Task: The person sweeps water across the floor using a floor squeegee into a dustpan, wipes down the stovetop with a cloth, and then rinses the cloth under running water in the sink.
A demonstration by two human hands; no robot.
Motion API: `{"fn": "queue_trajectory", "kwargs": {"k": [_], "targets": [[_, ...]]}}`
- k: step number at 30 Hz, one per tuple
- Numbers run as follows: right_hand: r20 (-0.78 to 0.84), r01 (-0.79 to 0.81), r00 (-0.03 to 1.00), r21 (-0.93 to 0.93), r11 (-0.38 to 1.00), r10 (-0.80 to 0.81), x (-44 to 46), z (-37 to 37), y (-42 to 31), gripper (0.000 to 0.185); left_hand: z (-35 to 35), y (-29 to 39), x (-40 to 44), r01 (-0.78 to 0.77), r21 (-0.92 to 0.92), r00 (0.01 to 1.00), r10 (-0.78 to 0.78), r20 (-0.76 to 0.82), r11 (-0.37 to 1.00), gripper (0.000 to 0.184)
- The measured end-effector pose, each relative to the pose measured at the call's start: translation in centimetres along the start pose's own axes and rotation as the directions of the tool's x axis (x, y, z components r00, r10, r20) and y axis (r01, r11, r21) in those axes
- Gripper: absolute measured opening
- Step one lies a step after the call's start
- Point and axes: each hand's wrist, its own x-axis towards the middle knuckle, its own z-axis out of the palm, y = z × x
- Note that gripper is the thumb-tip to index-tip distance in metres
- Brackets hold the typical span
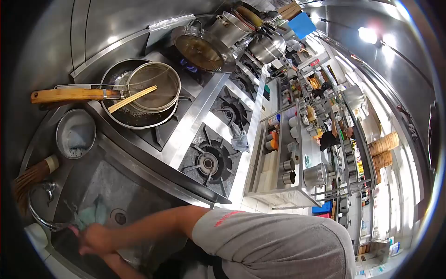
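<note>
My right hand reaches over the sink close to the faucet, its fingers curled and blurred by motion. A pale green cloth comes out at the fingers of this hand. My left forearm enters from below and meets the right hand; the left hand is mostly hidden behind it. Something small and pink shows beside the fingers, too blurred to name.
A wide pan on the stove holds a wood-handled strainer with chopsticks across it. A metal bowl and a brush sit beside the sink. A burner flame burns below another pan. Shelves stand beyond.
</note>
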Motion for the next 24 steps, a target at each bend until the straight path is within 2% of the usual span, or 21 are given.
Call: {"fn": "queue_trajectory", "kwargs": {"k": [1, 3, 5, 6, 7, 9, 11, 12, 15, 16, 19, 22, 24], "targets": [[-0.008, 0.064, 0.998, -0.039, 0.997, -0.065, -0.3, 1.8, 0.5, 0.041, -0.5, -0.8, 1.0, 0.03, 0.018, 1.0, -0.03, 0.006, 0.999, 0.06], [-0.177, 0.106, 0.973, -0.234, 0.967, -0.15, 1.7, 5.3, 5.3, 0.036, -1.4, -2.2, 2.9, 0.053, 0.084, 0.998, -0.054, 0.01, 0.995, 0.059], [-0.423, -0.071, 0.905, -0.053, 0.996, 0.042, 1.2, -1.0, 1.7, 0.032, -1.5, -3.1, 4.4, 0.066, 0.131, 0.998, -0.068, 0.006, 0.989, 0.059], [-0.528, -0.142, 0.836, 0.053, 0.988, 0.148, 1.2, -3.4, 0.4, 0.03, -1.8, -3.1, 4.4, 0.071, 0.151, 0.997, -0.071, -0.005, 0.986, 0.058], [-0.548, 0.016, 0.836, -0.003, 1.0, -0.016, 1.2, -2.6, 0.9, 0.03, -1.8, -2.8, 4.9, 0.073, 0.16, 0.997, -0.073, -0.008, 0.984, 0.058], [-0.542, 0.316, 0.769, -0.137, 0.939, -0.338, 1.2, -0.4, 2.7, 0.029, -2.7, -2.0, 5.4, 0.068, 0.171, 0.998, -0.064, -0.029, 0.983, 0.058], [-0.342, 0.047, 0.938, -0.047, 0.998, -0.06, 2.1, -1.1, 3.3, 0.026, -3.3, -1.5, 6.2, 0.058, 0.195, 0.998, -0.051, -0.04, 0.979, 0.057], [-0.228, -0.097, 0.97, -0.02, 0.995, 0.09, 2.6, -1.7, 3.5, 0.025, -3.7, -1.3, 6.5, 0.057, 0.203, 0.998, -0.049, -0.043, 0.977, 0.057], [-0.434, -0.155, 0.865, 0.248, 0.956, 0.252, 4.7, -4.9, 4.5, 0.024, -4.5, -0.6, 7.2, 0.047, 0.225, 0.998, -0.038, -0.045, 0.973, 0.056], [-0.384, -0.152, 0.898, 0.187, 0.971, 0.214, 4.8, -3.6, 4.7, 0.023, -4.4, -0.6, 7.1, 0.033, 0.246, 0.999, -0.025, -0.036, 0.969, 0.056], [-0.387, 0.03, 0.921, -0.039, 0.999, -0.043, 1.0, -0.6, 0.8, 0.022, -3.4, -1.1, 5.7, 0.018, 0.325, 1.0, -0.013, -0.018, 0.945, 0.056], [-0.239, 0.173, 0.953, -0.067, 0.983, -0.184, 2.2, -0.3, 3.0, 0.025, -1.6, -1.7, 3.0, -0.048, 0.501, 0.999, 0.037, 0.031, 0.864, 0.055], [-0.411, -0.018, 0.911, 0.018, 1.0, 0.024, 3.9, -1.5, 3.6, 0.03, -0.7, -2.0, 1.7, -0.103, 0.628, 0.995, 0.069, 0.078, 0.771, 0.055]]}}
